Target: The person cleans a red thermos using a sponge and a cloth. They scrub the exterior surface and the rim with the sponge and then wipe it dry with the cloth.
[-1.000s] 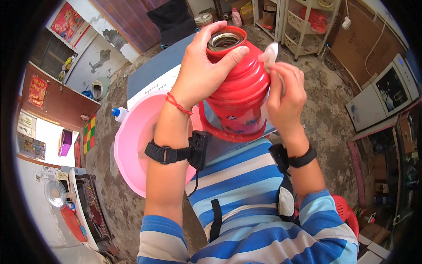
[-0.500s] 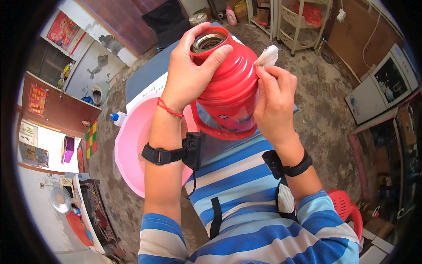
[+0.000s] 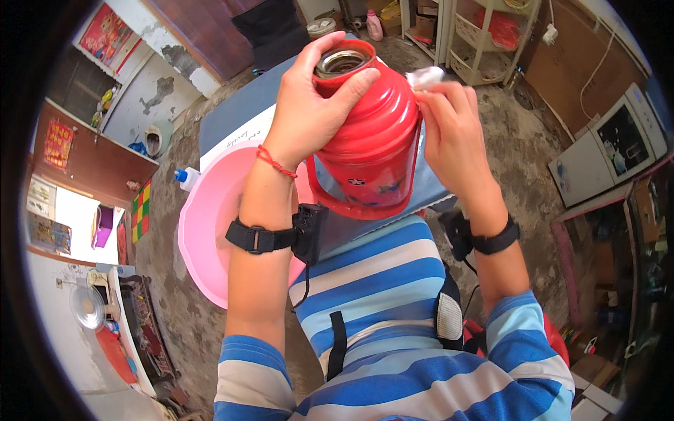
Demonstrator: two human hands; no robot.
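A red thermos flask (image 3: 375, 140) with a silvery open mouth tilts above the table's near edge. My left hand (image 3: 319, 98) is wrapped round its neck, thumb and fingers on either side of the rim. At the flask's right shoulder my right hand (image 3: 455, 123) pinches a white cloth (image 3: 425, 77), which sticks out past the fingertips. The right fingers are slightly blurred. Under my left forearm stands a pink basin (image 3: 210, 224), partly hidden by the arm.
A blue-grey table (image 3: 232, 116) lies beneath the flask, with a white printed sheet on it. Beside the basin is a white bottle with a blue cap (image 3: 186, 177). A red plastic chair (image 3: 556, 340) stands at my right. Shelves (image 3: 477, 45) rise at the far right.
My right hand has moved slightly right and outward with the cloth, along the flask's shoulder. My left hand keeps its hold on the neck, and the flask has shifted only a little.
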